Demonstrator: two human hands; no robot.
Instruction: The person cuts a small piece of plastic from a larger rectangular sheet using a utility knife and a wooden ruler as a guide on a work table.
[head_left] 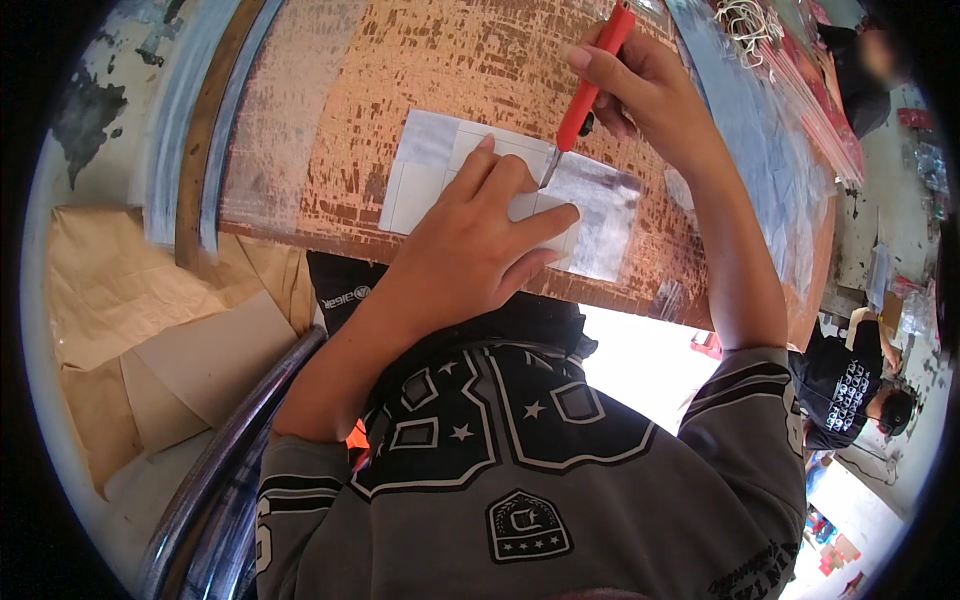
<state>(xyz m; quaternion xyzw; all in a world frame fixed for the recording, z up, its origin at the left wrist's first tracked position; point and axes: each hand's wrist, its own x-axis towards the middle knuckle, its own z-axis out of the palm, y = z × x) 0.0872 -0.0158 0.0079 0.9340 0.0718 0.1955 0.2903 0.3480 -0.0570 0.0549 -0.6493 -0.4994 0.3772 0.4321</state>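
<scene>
A white, shiny sheet (428,160) divided into small rectangles lies on a worn orange work board (400,70). My left hand (480,235) presses flat on the sheet, fingers spread across its middle. My right hand (640,85) grips a red-handled craft knife (590,85) like a pen. Its blade tip touches the sheet just beyond my left fingertips. The sheet's right end looks glossy and silvery.
Brown cardboard sheets (130,330) lie at the lower left beside a curved metal tube (220,450). Clear plastic film and red strips (800,90) are piled at the board's far right. Another person in a black shirt (850,390) bends down at the right.
</scene>
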